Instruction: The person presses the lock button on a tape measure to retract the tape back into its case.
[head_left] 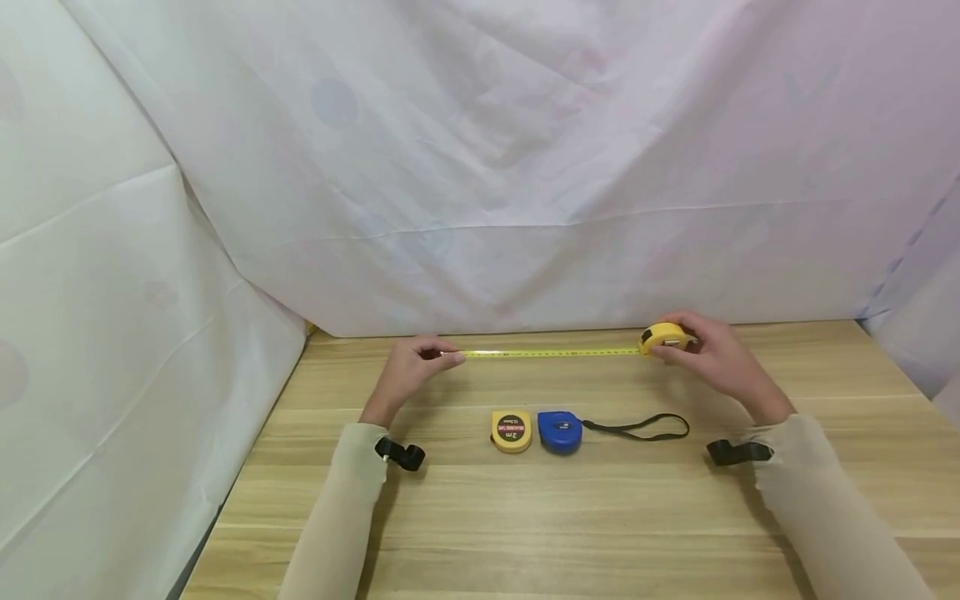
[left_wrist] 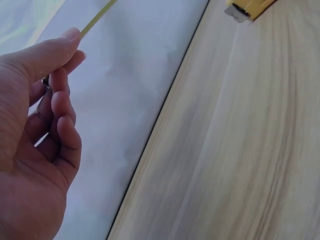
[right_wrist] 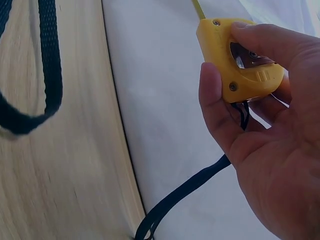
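My right hand (head_left: 712, 354) grips a yellow tape measure (head_left: 664, 336) by its case, thumb on one side and fingers round the other. In the right wrist view its dark wrist strap (right_wrist: 192, 182) hangs down past the palm. A yellow blade (head_left: 555, 352) runs out of the case in a straight line to the left. At the blade's far end my left hand (head_left: 416, 367) pinches it between thumb and forefinger. Nearer to me on the wooden table lie a smaller yellow tape measure (head_left: 512, 431) with a dark round label and a blue tape measure (head_left: 561, 432).
A black strap (head_left: 637, 429) trails rightward from the blue tape measure. Behind the wooden table (head_left: 555, 533) hangs a white cloth (head_left: 465, 167), which also covers the left side. Each wrist wears a small black camera.
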